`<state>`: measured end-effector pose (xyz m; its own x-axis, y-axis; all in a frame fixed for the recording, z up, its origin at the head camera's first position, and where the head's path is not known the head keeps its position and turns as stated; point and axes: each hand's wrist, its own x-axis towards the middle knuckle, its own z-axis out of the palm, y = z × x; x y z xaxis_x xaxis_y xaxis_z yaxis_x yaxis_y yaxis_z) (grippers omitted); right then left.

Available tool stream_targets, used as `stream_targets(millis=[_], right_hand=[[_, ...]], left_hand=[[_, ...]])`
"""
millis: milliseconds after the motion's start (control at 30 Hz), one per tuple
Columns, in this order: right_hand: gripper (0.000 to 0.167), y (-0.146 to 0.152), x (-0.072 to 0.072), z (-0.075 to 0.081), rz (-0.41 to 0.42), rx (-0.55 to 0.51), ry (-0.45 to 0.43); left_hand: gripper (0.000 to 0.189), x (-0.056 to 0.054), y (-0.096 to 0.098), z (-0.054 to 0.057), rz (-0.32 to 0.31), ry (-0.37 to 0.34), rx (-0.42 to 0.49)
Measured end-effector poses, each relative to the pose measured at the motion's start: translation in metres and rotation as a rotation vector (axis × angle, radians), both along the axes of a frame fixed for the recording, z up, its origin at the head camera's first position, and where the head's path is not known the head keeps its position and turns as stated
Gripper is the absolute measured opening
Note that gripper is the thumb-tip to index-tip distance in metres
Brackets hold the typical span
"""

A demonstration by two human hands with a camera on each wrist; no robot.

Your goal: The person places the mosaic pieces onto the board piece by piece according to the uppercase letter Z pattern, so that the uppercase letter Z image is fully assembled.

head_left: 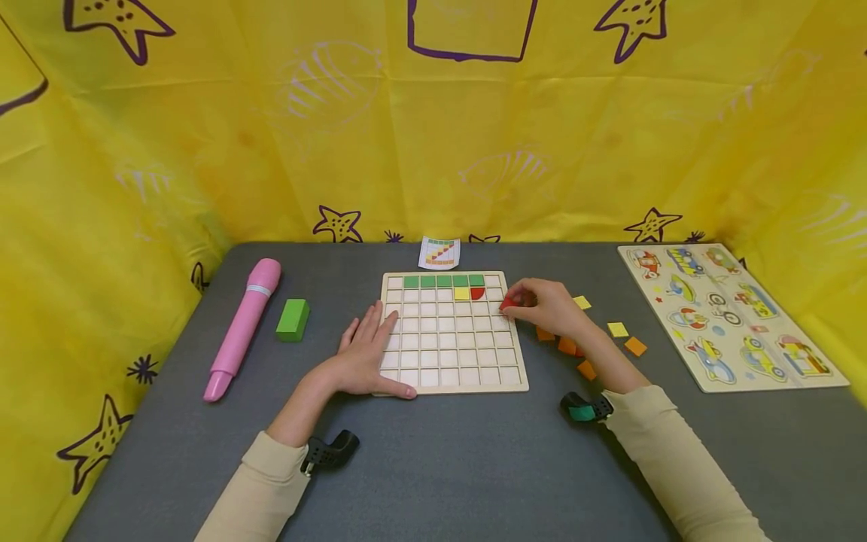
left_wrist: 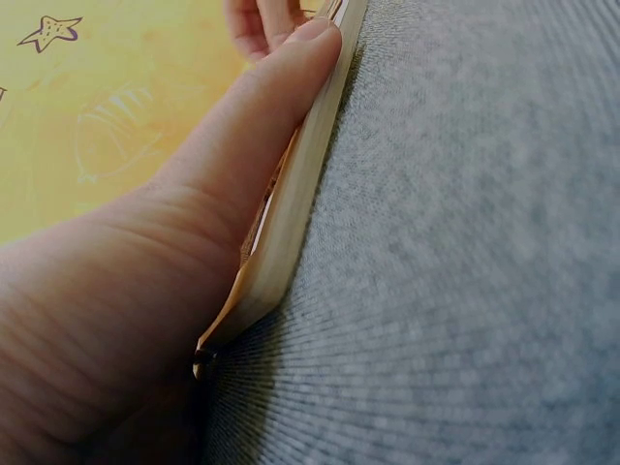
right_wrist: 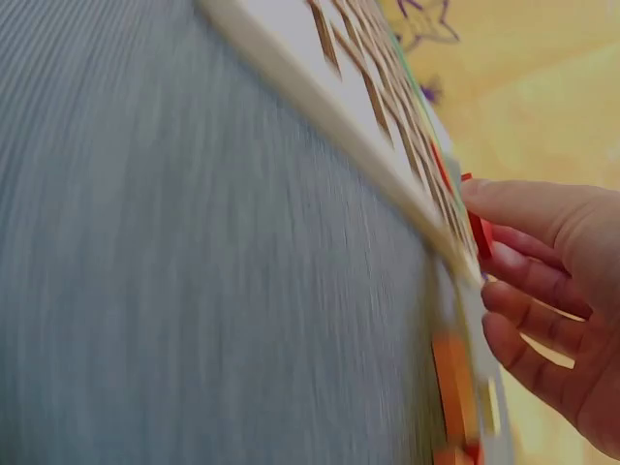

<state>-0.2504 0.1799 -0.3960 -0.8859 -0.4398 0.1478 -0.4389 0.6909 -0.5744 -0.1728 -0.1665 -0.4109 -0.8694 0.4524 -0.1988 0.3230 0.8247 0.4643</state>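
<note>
A wooden grid board (head_left: 447,337) lies flat on the table. Green square tiles (head_left: 443,281) fill part of its top row; a yellow tile (head_left: 461,293) and a red rounded tile (head_left: 477,293) sit one row below. My left hand (head_left: 366,354) rests spread on the board's left edge, its thumb (left_wrist: 262,107) along the front rim in the left wrist view. Above the board's right edge, my right hand (head_left: 545,305) pinches a small red tile (right_wrist: 479,218) between thumb and fingers. Part of that tile is hidden by the fingers.
Loose orange tiles (head_left: 635,346) and yellow tiles (head_left: 617,330) lie right of the board, partly under the right arm. A pattern card (head_left: 439,254) lies behind it. Left stand a green block (head_left: 293,320) and a pink microphone-shaped object (head_left: 244,327); a vehicle puzzle board (head_left: 731,316) is far right.
</note>
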Motion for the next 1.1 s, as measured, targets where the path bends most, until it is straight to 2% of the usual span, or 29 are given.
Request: stream_targets(millis=[267, 433, 567, 867, 1100], right_hand=[[0.021, -0.043, -0.006, -0.001, 0.095, -0.039, 0.027], [0.019, -0.053, -0.007, -0.005, 0.155, -0.041, 0.071], [0.020, -0.056, -0.007, -0.006, 0.183, -0.050, 0.070], [0.020, -0.059, -0.005, -0.006, 0.180, -0.070, 0.065], [0.012, -0.052, -0.004, -0.008, 0.096, -0.101, 0.038]], left_hand=[[0.132, 0.000, 0.001, 0.001, 0.002, -0.001, 0.006], [0.132, 0.000, 0.003, 0.001, 0.000, 0.002, -0.007], [0.133, 0.000, 0.003, 0.002, 0.001, -0.002, -0.003], [0.132, 0.001, 0.002, 0.003, 0.003, -0.003, -0.002], [0.132, 0.001, 0.001, 0.001, 0.005, -0.005, -0.010]])
